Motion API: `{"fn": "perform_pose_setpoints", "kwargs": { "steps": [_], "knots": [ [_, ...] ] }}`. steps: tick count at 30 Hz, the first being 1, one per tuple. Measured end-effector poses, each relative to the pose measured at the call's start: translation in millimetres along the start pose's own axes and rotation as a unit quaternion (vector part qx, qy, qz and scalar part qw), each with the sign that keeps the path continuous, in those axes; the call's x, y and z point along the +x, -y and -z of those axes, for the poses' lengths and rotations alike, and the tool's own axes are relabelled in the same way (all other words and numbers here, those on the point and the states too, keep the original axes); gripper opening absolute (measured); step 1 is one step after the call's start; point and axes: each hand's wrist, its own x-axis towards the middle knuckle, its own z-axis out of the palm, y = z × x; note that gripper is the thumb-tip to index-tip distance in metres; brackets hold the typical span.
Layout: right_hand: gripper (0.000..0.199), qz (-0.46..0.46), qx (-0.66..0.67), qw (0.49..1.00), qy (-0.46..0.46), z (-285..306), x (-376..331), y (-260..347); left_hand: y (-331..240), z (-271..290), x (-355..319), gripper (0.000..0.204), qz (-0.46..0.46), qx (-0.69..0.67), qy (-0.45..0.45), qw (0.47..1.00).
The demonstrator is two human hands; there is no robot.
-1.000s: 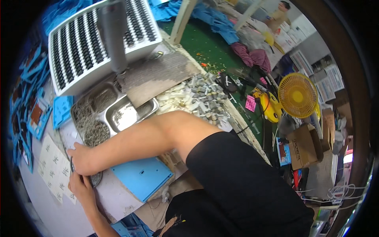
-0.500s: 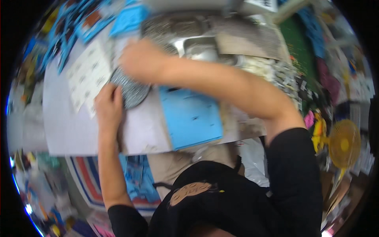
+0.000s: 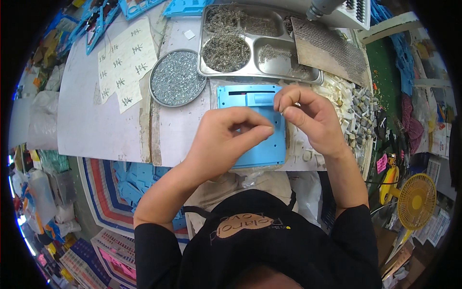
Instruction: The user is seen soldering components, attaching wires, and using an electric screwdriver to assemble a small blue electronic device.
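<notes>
A blue plastic panel (image 3: 260, 156) with a dark slot and a raised block near its far end lies in front of me. My left hand (image 3: 228, 137) hovers over its left side, thumb and forefinger pinched together; anything between those tips is too small to make out. Over the panel's right edge, my right hand (image 3: 310, 118) is also closed in a pinch, its fingertips by the raised block, and what they hold cannot be made out. To the left of the panel stands a round metal dish (image 3: 153, 94) of small silvery metal pieces (image 3: 178, 77).
Behind the panel is a steel compartment tray (image 3: 260, 74) with small metal parts. A perforated board (image 3: 313, 53) leans over its right end. White and grey pieces (image 3: 351, 103) are heaped at the right. Marked paper (image 3: 120, 65) lies left; a yellow fan (image 3: 417, 201) stands lower right.
My right hand has come back from the round dish to above the blue panel. My left hand has let go of the dish's rim and moved right, over the panel.
</notes>
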Motion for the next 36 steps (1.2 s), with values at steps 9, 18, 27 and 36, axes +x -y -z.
{"fn": "perform_pose_setpoints", "kwargs": {
  "steps": [9,18,27,36],
  "knots": [
    [0.008,0.113,-0.25,0.959,-0.066,3,1,-11,13,7,4,0.014,-0.052,0.019,-0.049,0.997],
    [0.008,0.123,-0.262,0.955,-0.067,18,26,-11,27,41,3,0.01,-0.037,0.041,-0.11,0.992],
    [0.02,0.265,-0.328,0.907,0.005,-16,14,5,2,14,-5,0.014,0.05,-0.114,0.018,0.992],
    [0.021,0.284,-0.298,0.911,0.035,-19,6,6,9,6,-16,0.01,0.014,-0.107,0.028,0.994]
  ]
}}
